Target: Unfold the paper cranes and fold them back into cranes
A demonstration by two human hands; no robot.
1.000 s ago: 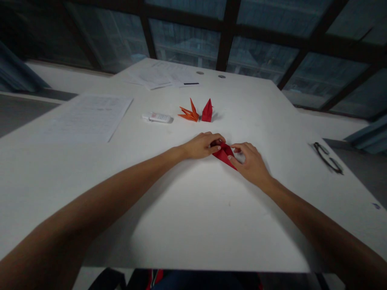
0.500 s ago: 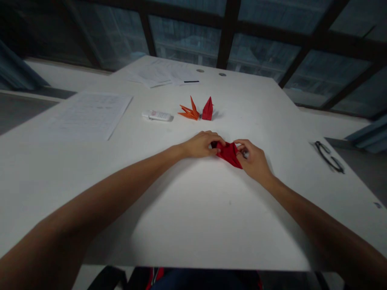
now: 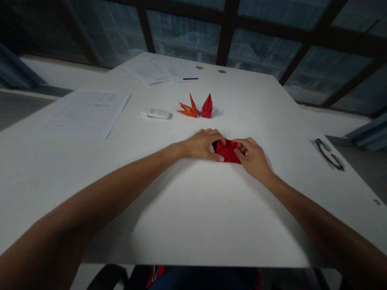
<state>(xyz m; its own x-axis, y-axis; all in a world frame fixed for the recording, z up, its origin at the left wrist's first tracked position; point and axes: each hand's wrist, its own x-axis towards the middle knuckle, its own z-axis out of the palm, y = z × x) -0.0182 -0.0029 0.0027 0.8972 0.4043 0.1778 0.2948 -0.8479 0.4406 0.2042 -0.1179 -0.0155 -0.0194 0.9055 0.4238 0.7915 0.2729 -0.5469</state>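
Observation:
A piece of folded red paper [image 3: 227, 151] lies low over the white table, between my two hands. My left hand [image 3: 205, 145] has its thumb and fingers closed on the paper's left end. On the right end, my right hand [image 3: 252, 157] pinches the paper between thumb and fingers. The fingers partly cover both ends, so the exact folds there are hidden. Beyond my hands stand an orange folded paper figure [image 3: 190, 110] with pointed spikes and a red folded paper figure [image 3: 207, 107], side by side.
A white tube [image 3: 156, 113] lies left of the figures. Printed sheets [image 3: 87, 114] cover part of the left side, with more papers [image 3: 160, 70] and a dark strip [image 3: 190, 79] farther back. Eyeglasses [image 3: 329, 155] rest near the right edge. Two round discs [image 3: 222, 71] sit by the far edge.
The red paper has turned so that its near edge, slanted before, now runs nearly level. My left thumb has shifted onto the paper's near left corner. Both hands keep hold.

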